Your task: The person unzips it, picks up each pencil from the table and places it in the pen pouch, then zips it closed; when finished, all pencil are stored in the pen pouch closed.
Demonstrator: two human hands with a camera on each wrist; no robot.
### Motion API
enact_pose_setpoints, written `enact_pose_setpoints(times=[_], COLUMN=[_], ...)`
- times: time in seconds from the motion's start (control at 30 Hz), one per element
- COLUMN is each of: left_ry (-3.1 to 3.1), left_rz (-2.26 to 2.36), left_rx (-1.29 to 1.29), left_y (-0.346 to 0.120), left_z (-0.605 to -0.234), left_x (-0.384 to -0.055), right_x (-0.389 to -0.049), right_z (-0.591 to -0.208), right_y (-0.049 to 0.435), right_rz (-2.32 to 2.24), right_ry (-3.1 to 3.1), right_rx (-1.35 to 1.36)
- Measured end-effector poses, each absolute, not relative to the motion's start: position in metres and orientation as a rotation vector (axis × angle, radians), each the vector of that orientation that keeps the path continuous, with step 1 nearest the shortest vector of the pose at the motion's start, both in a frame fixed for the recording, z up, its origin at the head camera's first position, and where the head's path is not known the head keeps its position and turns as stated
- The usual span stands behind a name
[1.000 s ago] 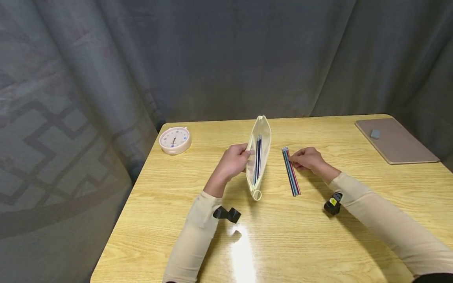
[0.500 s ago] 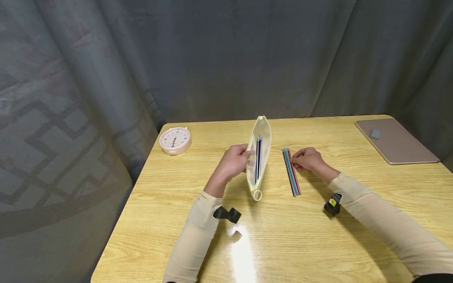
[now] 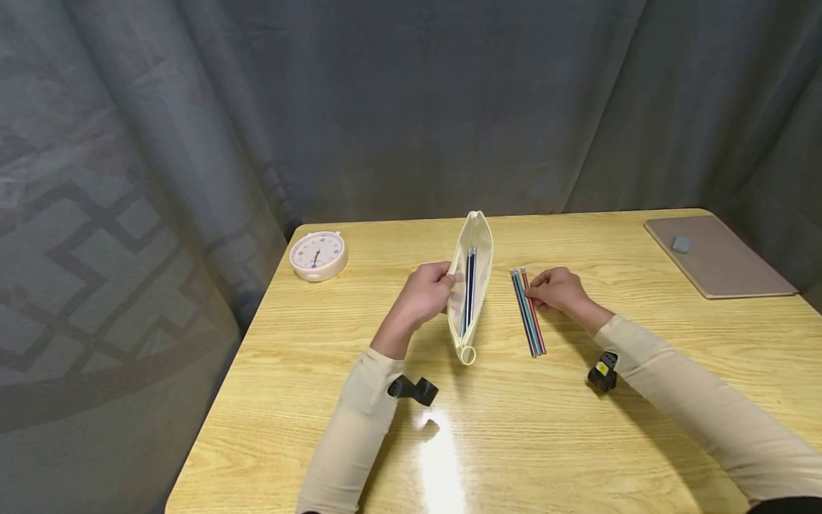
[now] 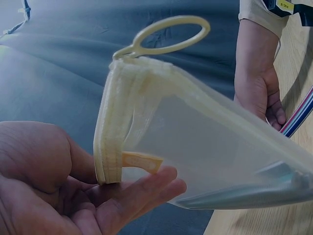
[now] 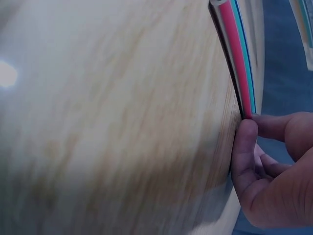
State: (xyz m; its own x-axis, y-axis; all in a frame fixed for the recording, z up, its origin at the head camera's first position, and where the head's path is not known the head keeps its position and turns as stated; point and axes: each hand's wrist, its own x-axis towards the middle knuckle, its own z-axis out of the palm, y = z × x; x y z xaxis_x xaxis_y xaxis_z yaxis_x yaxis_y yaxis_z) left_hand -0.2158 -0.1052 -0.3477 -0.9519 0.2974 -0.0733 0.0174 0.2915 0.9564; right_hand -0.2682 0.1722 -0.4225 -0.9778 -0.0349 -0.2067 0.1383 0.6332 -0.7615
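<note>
My left hand (image 3: pixel 424 293) grips the near wall of a cream zip pouch (image 3: pixel 478 239), fingers outside and thumb at the rim. The pouch stands open at the top, and dark pencils (image 3: pixel 470 289) lie inside it. Its round pull ring (image 4: pixel 167 49) sticks out at the zip's end in the left wrist view. To the right, several pencils (image 3: pixel 525 318), dark blue, teal and pink, lie side by side on the table. My right hand (image 3: pixel 557 289) pinches the pink pencil (image 5: pixel 238 63) between thumb and index finger; its far end is hidden by the fingertips.
A pale pink round clock (image 3: pixel 317 255) sits at the back left of the wooden table (image 3: pixel 257 400). At the back right lies a flat mauve board (image 3: pixel 726 268) with a small grey block (image 3: pixel 681 244) on it. Grey curtains (image 3: pixel 437 107) hang behind.
The pink pencil has come slightly apart from the teal and dark ones at its far end. My left hand and the pouch have barely moved.
</note>
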Motion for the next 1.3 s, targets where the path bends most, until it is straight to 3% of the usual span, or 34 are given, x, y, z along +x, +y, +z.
enact_pose_setpoints(times=[0.47, 0.97, 1.3], left_ry=[2.336, 2.331, 2.342], left_rz=[1.718, 1.716, 1.706], left_rx=[0.305, 0.291, 0.305], left_y=[-0.105, -0.105, -0.105], left_z=[-0.347, -0.347, -0.349], left_x=[-0.214, -0.215, -0.217], right_x=[-0.267, -0.265, -0.260], right_z=[-0.419, -0.414, -0.388], right_y=[0.170, 0.168, 0.154], right_rz=[-1.225, -1.508, -1.812], right_ry=[2.651, 2.412, 2.246], right_rx=[0.064, 0.182, 0.128])
